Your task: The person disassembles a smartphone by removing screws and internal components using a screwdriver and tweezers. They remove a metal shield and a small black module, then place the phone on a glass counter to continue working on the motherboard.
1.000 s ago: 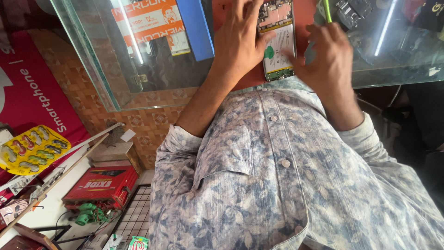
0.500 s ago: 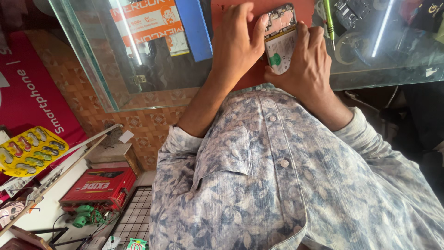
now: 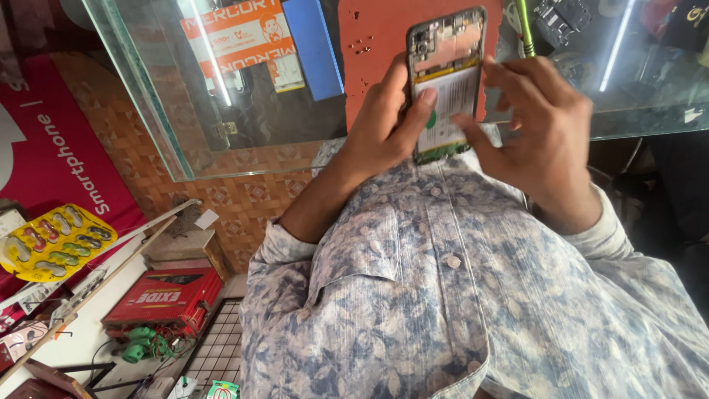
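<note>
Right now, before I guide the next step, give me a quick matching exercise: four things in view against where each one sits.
Things:
1. opened phone
2. yellow blister card
3. red box
4. orange mat

Places:
A. lower left, beside green cables
B. on the glass counter, behind the phone
C. gripped by the left hand, with the right hand touching its lower part
D. far left, against the red banner

Pairs: 1-C, 2-D, 3-A, 4-B
</note>
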